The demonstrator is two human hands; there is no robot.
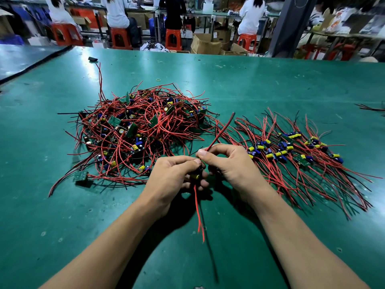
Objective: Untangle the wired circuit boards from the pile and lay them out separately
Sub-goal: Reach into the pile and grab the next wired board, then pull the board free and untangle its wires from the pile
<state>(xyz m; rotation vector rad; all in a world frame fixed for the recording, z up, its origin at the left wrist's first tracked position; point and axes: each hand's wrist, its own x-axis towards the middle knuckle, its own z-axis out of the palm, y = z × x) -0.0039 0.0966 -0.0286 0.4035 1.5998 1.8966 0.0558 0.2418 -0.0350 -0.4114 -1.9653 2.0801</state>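
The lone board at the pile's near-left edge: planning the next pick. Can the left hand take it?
Probably not yet: the left hand grips a wired board; the lone board itself lies uncovered.

Fingers are hiding most of the held board

The fingers [187, 162] of the left hand [173, 176] are covering the circuit board [199, 170], letting only a yellow capacitor [195, 176] peek out. The right hand [229, 163] is concealing the spot where it is pinching the red wire [220, 130]. Boards low in the pile [141, 130] are lying buried under wires, so counting them is not possible. Both forearms are running off the bottom edge. A few loose wires [373, 108] are being cut by the right edge. A small black object [92, 58] far back on the surface [270, 80] is showing too small to identify. The people [251, 15] behind are being cropped at the top.
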